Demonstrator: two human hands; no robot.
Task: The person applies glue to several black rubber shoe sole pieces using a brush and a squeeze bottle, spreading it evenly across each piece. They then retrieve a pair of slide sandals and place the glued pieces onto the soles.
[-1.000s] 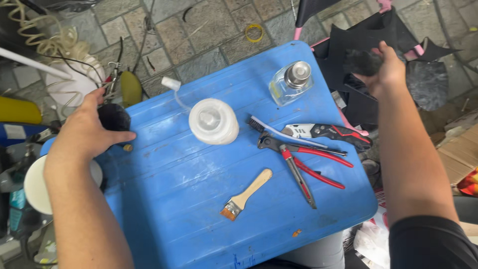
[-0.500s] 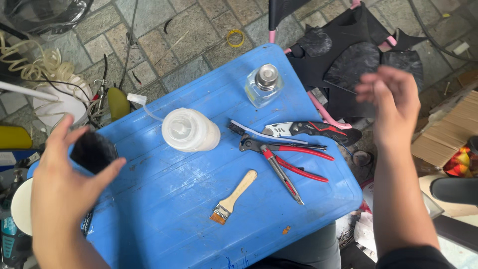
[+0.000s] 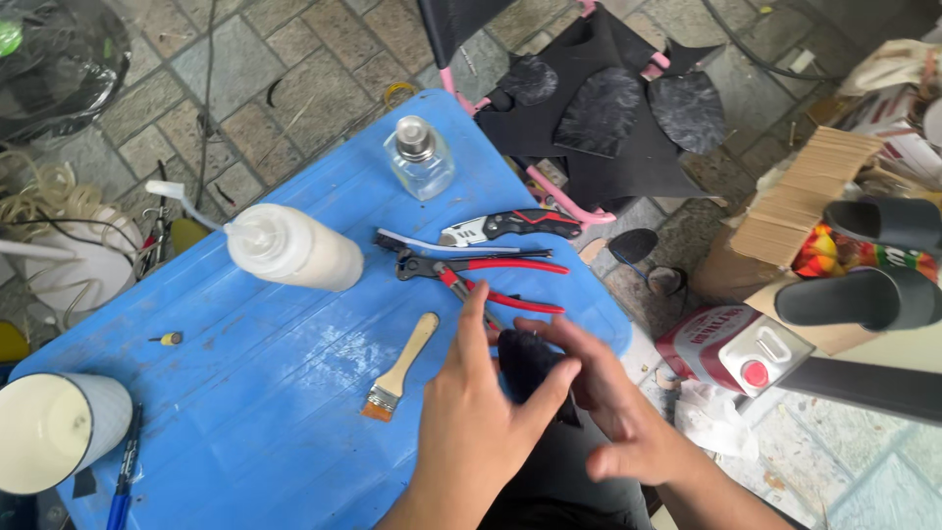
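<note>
1. Small black piece (image 3: 530,365) held between both hands, above the near right edge of the blue table (image 3: 245,393).
2. Left hand (image 3: 481,417) closed around it from the left, thumb across the front; right hand (image 3: 613,402) touching its right side, fingers loosely spread.
3. Half a second ago: piece in the left hand alone at the far left, right hand up by the black cutouts (image 3: 608,113). Now brought together, so work on the piece seemingly beginning.
4. Beside: red pliers (image 3: 481,280), small brush (image 3: 400,368), white squeeze bottle (image 3: 294,248), all untouched.

Outdoor craft workshop: pliers (image 3: 481,280), glue brush (image 3: 400,368), black cut-outs (image 3: 608,108); paved ground.
</note>
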